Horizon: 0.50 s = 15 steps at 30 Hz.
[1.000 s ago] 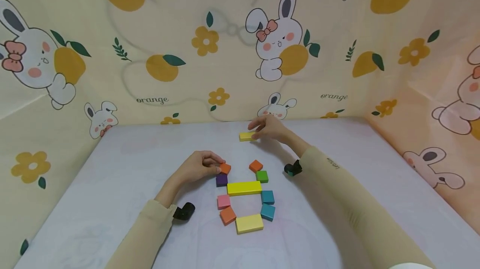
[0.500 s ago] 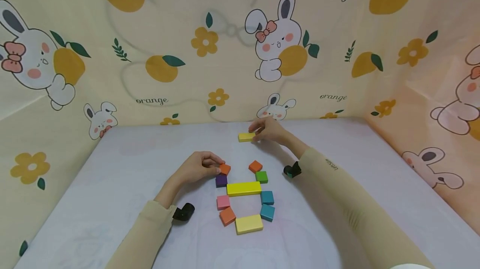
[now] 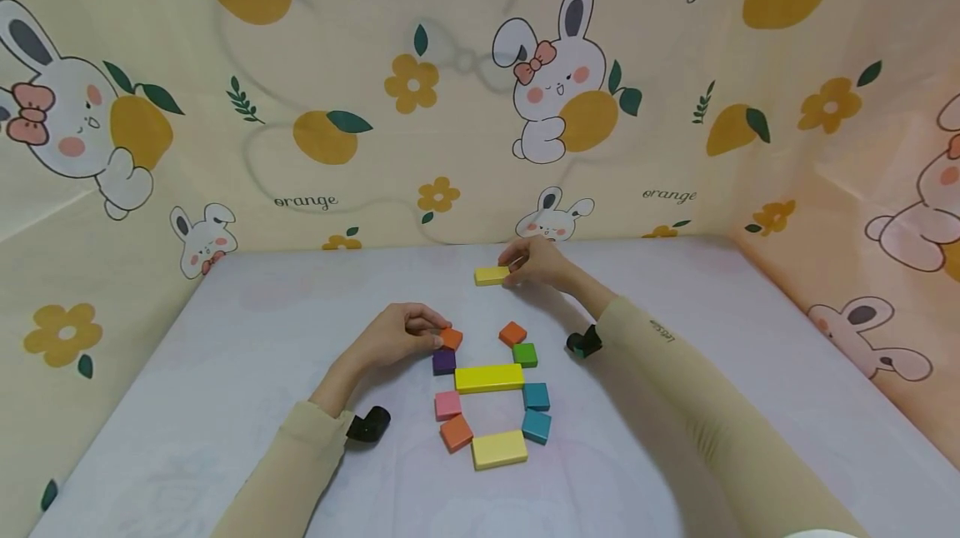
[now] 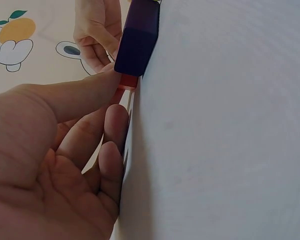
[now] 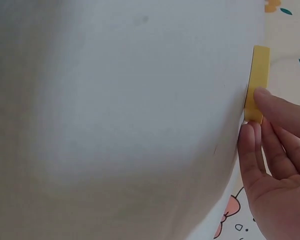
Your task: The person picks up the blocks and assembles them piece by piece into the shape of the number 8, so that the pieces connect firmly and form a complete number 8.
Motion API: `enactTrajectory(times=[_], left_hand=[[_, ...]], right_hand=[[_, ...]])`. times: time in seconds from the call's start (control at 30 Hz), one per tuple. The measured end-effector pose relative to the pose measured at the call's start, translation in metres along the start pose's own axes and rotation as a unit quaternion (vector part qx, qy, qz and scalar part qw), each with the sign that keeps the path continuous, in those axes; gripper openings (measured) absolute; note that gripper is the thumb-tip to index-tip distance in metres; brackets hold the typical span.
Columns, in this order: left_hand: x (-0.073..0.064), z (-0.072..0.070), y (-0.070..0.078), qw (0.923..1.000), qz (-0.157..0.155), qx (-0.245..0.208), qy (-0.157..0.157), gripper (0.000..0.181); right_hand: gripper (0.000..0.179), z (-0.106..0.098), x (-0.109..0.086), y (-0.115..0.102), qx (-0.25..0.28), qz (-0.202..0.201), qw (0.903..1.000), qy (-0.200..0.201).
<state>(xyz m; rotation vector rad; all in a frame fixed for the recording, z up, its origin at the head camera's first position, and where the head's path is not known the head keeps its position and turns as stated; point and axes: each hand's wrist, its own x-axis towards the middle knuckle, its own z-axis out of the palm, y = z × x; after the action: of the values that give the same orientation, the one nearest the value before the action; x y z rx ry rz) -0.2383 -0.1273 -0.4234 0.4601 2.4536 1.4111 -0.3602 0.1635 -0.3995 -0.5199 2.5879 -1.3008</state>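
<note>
In the head view my left hand (image 3: 393, 331) pinches an orange block (image 3: 452, 339) at the upper left of a block outline, just beyond a purple block (image 3: 444, 362). The left wrist view shows its thumb by the orange block, partly hidden behind the purple block (image 4: 138, 45). Farther back, my right hand (image 3: 536, 261) pinches the right end of a yellow block (image 3: 489, 276) lying on the table. Thumb and fingers meet that block (image 5: 260, 70) at its near end in the right wrist view. A second orange block (image 3: 513, 333) touches a green block (image 3: 525, 355).
A bright yellow bar (image 3: 489, 378) crosses the outline. Below it are a pink block (image 3: 447, 405), an orange block (image 3: 456, 433), two blue blocks (image 3: 536, 426) and a pale yellow block (image 3: 499, 450). A printed cloth wall (image 3: 465, 138) stands behind the white table (image 3: 300, 288).
The far yellow block and my right hand's fingers have shifted slightly left and nearer; those fingers have closed in on the block's end. My left hand and the other blocks stay put.
</note>
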Motion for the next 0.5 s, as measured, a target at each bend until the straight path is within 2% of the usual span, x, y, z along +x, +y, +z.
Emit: enactTrajectory(times=[0.2, 0.5], left_hand=[[-0.001, -0.0002, 0.0017, 1.0, -0.002, -0.001, 0.003, 0.02], [-0.0018, -0.0004, 0.0029, 1.0, -0.001, 0.001, 0.002, 0.02]], right_hand=[[0.033, 0.0019, 0.0003, 0.0009, -0.011, -0.005, 0.9999, 0.009], [0.034, 0.0031, -0.0058, -0.0046, -0.027, 0.008, 0.9992, 0.027]])
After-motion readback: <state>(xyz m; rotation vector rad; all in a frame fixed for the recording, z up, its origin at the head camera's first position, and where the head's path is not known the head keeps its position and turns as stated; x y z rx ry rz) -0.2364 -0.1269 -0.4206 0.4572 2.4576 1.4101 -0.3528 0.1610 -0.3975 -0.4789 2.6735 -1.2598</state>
